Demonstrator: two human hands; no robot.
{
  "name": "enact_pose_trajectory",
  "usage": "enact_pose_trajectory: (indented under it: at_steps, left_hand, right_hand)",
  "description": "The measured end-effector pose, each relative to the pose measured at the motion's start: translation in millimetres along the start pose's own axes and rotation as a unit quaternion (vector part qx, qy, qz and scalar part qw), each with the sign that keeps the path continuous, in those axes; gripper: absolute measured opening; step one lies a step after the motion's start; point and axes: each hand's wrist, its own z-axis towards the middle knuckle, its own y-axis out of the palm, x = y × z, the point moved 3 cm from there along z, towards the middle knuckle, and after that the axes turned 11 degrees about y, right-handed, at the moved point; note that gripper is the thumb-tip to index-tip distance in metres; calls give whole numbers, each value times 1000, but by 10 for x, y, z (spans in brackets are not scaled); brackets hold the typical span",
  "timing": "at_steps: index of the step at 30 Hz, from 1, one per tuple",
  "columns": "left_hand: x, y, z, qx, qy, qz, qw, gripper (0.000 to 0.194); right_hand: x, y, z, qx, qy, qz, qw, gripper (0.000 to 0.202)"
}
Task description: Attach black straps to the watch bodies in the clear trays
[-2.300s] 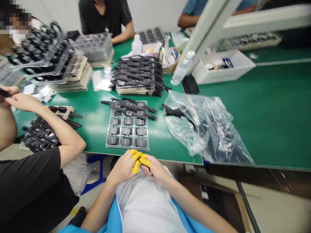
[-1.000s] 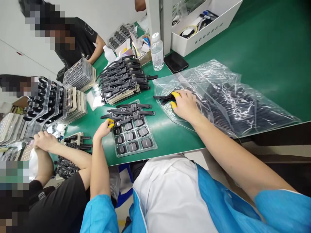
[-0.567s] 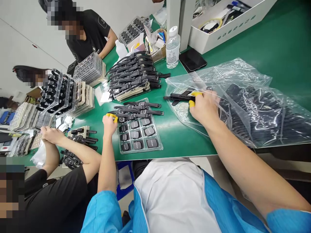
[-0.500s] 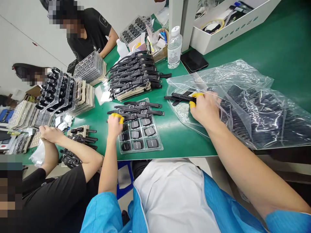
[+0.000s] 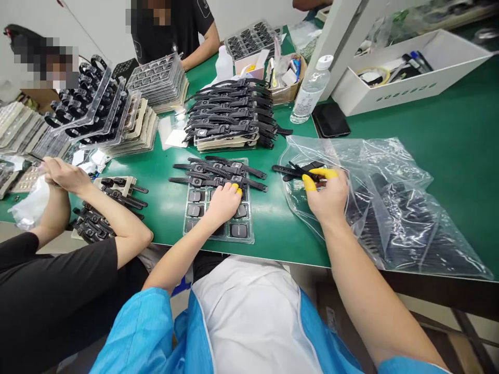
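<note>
My left hand [image 5: 225, 203], with yellow finger covers, bends over a clear tray [image 5: 252, 228] holding square black watch bodies [image 5: 238, 230]. Its fingers close down beside the lowest strapped watch; what they grip is hidden. Watches with black straps [image 5: 213, 169] lie across the tray's far rows. On the right, my right hand [image 5: 329, 195] pinches a black watch strap [image 5: 304, 170] between yellow-covered thumb and finger. Beneath it spreads the mouth of a clear plastic bag [image 5: 393, 156], with many black straps [image 5: 401, 218] inside.
Behind the tray rises a stack of trays with strapped watches [image 5: 230, 111]. A water bottle [image 5: 312, 91], a phone [image 5: 331, 119] and a white box [image 5: 405, 78] stand farther back. At left, a co-worker's hands [image 5: 64, 174] work beside more stacked trays [image 5: 156, 78].
My left hand has moved right and toward me, from the left end of the strapped watches to the tray's right side. My right hand still holds a strap, with its pose slightly turned. The view has shifted.
</note>
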Motion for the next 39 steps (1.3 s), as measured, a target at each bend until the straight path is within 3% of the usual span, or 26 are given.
enact_pose_trajectory:
  at_steps: [5, 9, 11, 12, 14, 16, 19, 21, 25, 29, 33, 39]
  left_hand:
    - [3, -20, 69, 20, -33, -26, 999, 22]
    - [37, -62, -189, 66, -83, -182, 978, 15]
    - [144, -34, -435, 108, -120, -343, 925, 18]
    - [234, -5, -567, 129, -125, -430, 885, 20]
    - [459, 66, -826, 170, -115, -556, 805, 19]
    - [685, 149, -1058, 201, -109, -593, 772, 20]
    - [937, 284, -1324, 199, -109, -585, 779, 29]
    - [1014, 335, -1449, 210, -97, -558, 797, 36]
    - [996, 320, -1573, 264, -57, -492, 828, 46]
    - [913, 235, -1534, 273, -46, -462, 843, 48]
    - [879, 181, -1468, 245, -16, -436, 866, 46]
    - [877, 196, -1450, 160, 22, -418, 894, 46]
  right_hand:
    - [-268, -185, -50, 76, -28, 101, 992, 27]
    - [-611, -386, -391, 45, 21, 296, 954, 27]
    - [-771, -425, -717, -37, 76, 363, 928, 26]
    - [-837, -404, -919, -116, 119, 389, 906, 27]
    - [-915, -322, -1389, -266, 231, 416, 838, 26]
    - [-937, -224, -1869, -382, 318, 408, 766, 33]
    - [-911, -98, -2407, -509, 371, 372, 682, 49]
    - [-886, -51, -2561, -548, 370, 346, 665, 51]
    - [-905, -6, -2474, -558, 349, 351, 666, 59]
    - [-961, 26, -2289, -562, 361, 322, 671, 52]
    - [-978, 28, -2260, -594, 349, 276, 670, 52]
    - [-883, -22, -2290, -610, 330, 265, 670, 55]
